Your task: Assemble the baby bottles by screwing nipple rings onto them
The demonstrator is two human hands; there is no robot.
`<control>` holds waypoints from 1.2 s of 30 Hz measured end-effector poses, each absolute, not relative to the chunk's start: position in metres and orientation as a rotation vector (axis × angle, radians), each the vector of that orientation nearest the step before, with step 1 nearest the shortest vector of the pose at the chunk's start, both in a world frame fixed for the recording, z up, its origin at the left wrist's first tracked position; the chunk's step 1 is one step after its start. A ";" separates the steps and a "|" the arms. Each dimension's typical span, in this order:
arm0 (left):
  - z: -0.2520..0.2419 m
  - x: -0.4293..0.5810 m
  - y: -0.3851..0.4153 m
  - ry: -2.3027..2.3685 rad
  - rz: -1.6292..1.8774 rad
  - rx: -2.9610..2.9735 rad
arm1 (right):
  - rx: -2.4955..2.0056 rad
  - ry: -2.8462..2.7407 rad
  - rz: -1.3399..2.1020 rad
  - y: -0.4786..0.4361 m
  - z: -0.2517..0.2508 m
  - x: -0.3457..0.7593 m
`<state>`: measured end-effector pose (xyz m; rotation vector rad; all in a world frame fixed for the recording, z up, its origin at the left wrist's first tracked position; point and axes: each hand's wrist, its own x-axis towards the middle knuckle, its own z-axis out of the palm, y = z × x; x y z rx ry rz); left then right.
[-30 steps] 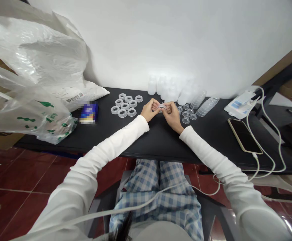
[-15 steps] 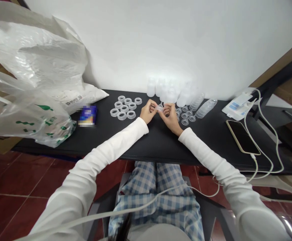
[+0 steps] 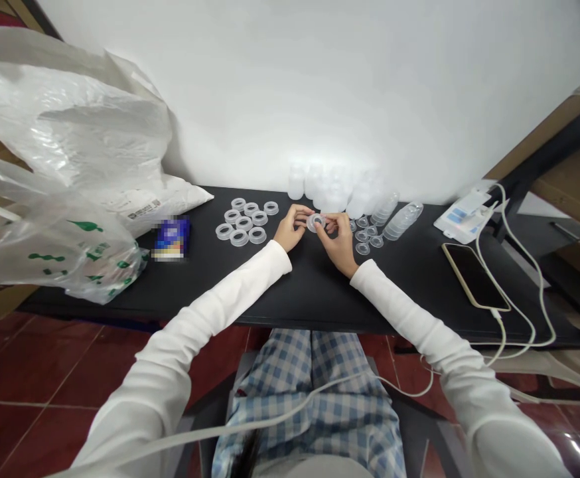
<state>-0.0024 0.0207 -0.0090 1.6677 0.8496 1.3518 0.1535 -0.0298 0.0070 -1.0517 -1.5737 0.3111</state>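
Above the middle of the black table, a translucent plastic screw ring [image 3: 315, 222] is held with its round face turned up toward me. My right hand [image 3: 338, 240] pinches its right side, thumb on the front and fingers behind. From the other side, the curled fingers of my left hand [image 3: 290, 229] touch the ring's left edge. A paler round part shows in the ring's centre, too small to make out. More such rings [image 3: 243, 224] lie in a group to the left. Small clear silicone teats [image 3: 362, 248] lie close to my right hand, partly hidden by it.
White bottles [image 3: 296, 182] stand along the wall behind my hands. Stacked clear dome caps [image 3: 403, 221] lie to their right. A phone [image 3: 475, 275] with cables and a white power strip [image 3: 464, 216] lie farther right. Plastic bags [image 3: 71, 126] and a blue packet [image 3: 172, 238] occupy the left.
The ring has turned from edge-on to facing me. My left thumb has come away a little, while my right hand keeps its pinch. The view has tilted slightly.
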 end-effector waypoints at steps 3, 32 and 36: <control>-0.015 0.002 0.034 1.087 1.387 1.660 | -1.068 -1.488 0.189 -0.034 0.010 0.153; -0.014 -0.003 0.003 1.351 1.694 1.807 | -0.990 -1.413 0.256 -0.027 0.011 0.162; -0.008 -0.017 0.004 1.274 1.644 2.003 | -0.968 -1.366 0.313 -0.024 0.008 0.163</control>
